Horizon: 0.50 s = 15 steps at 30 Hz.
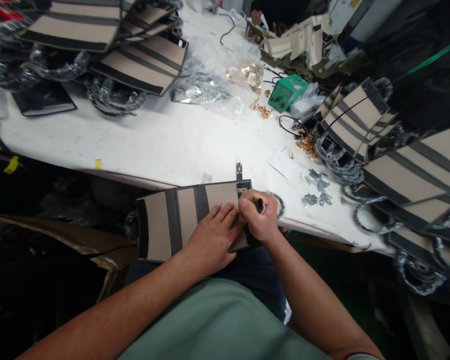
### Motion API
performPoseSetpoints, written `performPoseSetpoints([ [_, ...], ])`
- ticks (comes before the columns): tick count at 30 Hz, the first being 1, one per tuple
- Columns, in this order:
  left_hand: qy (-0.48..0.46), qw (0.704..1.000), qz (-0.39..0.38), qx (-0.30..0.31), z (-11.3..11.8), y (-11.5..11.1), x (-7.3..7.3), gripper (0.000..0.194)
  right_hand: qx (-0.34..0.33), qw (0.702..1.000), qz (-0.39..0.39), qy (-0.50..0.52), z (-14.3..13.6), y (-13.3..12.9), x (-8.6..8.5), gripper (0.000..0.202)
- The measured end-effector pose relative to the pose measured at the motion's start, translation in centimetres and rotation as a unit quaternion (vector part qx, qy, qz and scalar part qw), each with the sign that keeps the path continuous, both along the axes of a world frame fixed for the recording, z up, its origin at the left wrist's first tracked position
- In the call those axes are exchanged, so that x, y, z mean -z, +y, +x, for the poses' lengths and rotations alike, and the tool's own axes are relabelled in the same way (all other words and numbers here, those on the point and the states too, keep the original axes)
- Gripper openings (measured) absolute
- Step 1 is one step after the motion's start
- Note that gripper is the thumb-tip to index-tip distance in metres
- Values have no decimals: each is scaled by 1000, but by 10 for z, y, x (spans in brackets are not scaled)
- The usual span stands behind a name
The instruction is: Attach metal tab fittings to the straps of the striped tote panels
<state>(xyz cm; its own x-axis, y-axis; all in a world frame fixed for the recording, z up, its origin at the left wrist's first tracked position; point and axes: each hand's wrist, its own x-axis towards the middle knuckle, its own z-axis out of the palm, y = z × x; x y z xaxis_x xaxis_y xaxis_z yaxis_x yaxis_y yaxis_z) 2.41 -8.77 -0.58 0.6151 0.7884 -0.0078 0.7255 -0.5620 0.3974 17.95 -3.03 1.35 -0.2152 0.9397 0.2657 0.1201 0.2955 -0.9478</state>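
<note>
A beige panel with dark grey bands (187, 215) lies across my lap and the front edge of the table. My left hand (215, 235) rests flat on it with the fingers stretched out. In a fist at the panel's right end, my right hand (260, 215) grips a dark tool handle (260, 205) whose working end is hidden. A black strap with a metal fitting (239, 171) sticks out past the panel's far edge. Beside my right hand, a plastic-wrapped ring-shaped handle (280, 204) shows partly.
Banded panels with wrapped handles are stacked at the left (142, 62) and right (416, 170). A green box (288, 92) stands near gold-coloured metal pieces (261, 109). Dark scraps (317, 187) lie right of my hands. A person's hand (256, 17) shows at the back.
</note>
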Motion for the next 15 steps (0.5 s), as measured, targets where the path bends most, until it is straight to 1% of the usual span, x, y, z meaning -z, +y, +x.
performPoseSetpoints([
  [1, -3, 1000, 0, -3, 0, -1, 0, 75, -5, 999, 6, -32, 0, 1, -1, 35],
  [2, -6, 1000, 2, -6, -1, -2, 1, 74, -4, 999, 4, -37, 0, 1, -3, 35],
  [5, -19, 1000, 10, -11, -2, -4, 3, 73, 26, 998, -11, 50, 2, 1, -4, 39],
  [7, -28, 999, 14, -12, -3, -5, 5, 75, 38, 996, 20, 80, 1, -4, -4, 39],
  [9, -40, 999, 14, -14, -3, -6, 8, 78, 15, 996, 76, 50, -3, -10, -5, 36],
  [11, -56, 998, 14, -16, -3, -6, 12, 80, -36, 990, 135, -9, -10, -16, -7, 30],
  [13, -76, 997, 18, -23, -2, -7, 17, 77, -73, 977, 189, -70, -16, -21, -8, 23],
  [15, -94, 995, 22, -34, -1, -8, 21, 74, -84, 960, 234, -125, -20, -23, -8, 19],
])
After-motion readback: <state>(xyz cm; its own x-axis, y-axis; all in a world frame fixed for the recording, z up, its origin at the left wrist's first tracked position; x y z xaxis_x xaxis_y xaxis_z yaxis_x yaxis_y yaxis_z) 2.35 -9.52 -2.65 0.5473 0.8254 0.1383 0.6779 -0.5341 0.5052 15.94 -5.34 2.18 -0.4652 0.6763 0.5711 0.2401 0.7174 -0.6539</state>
